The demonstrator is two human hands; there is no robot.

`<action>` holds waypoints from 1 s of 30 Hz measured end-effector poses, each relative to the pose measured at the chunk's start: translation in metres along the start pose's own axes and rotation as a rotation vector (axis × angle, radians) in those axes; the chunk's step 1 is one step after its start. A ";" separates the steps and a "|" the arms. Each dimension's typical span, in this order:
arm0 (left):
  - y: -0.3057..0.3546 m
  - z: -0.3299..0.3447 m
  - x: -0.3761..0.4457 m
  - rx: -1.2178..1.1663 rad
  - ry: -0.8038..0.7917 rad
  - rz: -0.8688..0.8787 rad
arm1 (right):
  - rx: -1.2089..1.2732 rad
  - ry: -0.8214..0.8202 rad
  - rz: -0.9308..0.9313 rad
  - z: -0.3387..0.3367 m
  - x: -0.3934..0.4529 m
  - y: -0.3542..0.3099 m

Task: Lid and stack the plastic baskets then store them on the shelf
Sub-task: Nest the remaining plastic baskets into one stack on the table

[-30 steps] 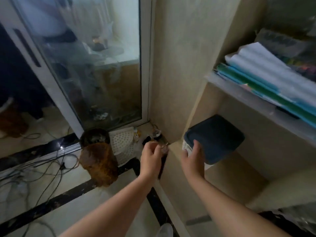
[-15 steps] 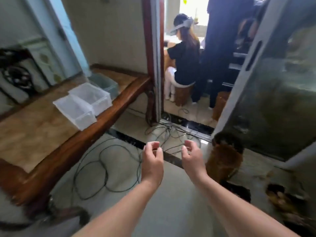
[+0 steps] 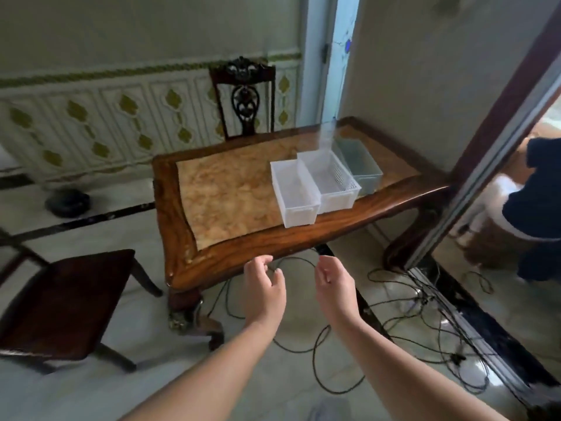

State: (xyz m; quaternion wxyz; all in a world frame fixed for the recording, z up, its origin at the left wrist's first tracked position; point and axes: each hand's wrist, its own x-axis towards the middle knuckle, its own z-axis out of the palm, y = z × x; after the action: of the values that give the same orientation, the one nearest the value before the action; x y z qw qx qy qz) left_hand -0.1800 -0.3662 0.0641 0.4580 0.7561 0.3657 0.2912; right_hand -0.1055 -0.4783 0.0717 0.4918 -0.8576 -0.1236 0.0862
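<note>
Three open plastic baskets stand side by side on the right part of a wooden table (image 3: 230, 256). The nearest is a white basket (image 3: 296, 197), beside it a second white basket (image 3: 329, 180) with perforated walls, and farthest a grey-green basket (image 3: 358, 165). No lids are in view. My left hand (image 3: 264, 291) and my right hand (image 3: 334, 285) hover empty in front of the table's near edge, fingers loosely curled and apart, well short of the baskets.
A dark wooden chair (image 3: 60, 302) stands at the left, another carved chair (image 3: 244, 98) behind the table. Black cables (image 3: 403, 314) sprawl over the floor under and right of the table. A sliding door frame (image 3: 485, 153) stands right, with a seated person (image 3: 534, 189) beyond it.
My view swung from the shelf, where my right hand rested on a dark-lidded basket, left to the table. Both hands are empty now and the baskets are nearer.
</note>
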 end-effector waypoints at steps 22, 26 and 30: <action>0.001 0.166 0.217 0.406 -0.252 -0.006 | -0.293 -0.246 0.037 0.015 0.322 0.004; -0.018 0.202 0.270 0.663 -0.468 0.140 | -0.413 -0.303 0.122 0.027 0.371 0.018; -0.027 0.228 0.312 0.957 -0.830 0.071 | -0.581 -0.265 0.118 0.041 0.401 0.020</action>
State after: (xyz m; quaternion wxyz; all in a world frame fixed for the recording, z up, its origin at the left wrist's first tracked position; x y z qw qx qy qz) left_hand 0.1649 -0.2114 -0.0210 0.1631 0.9387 0.2223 -0.2068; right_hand 0.2689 -0.3352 0.0234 0.2005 -0.9490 -0.1562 0.1865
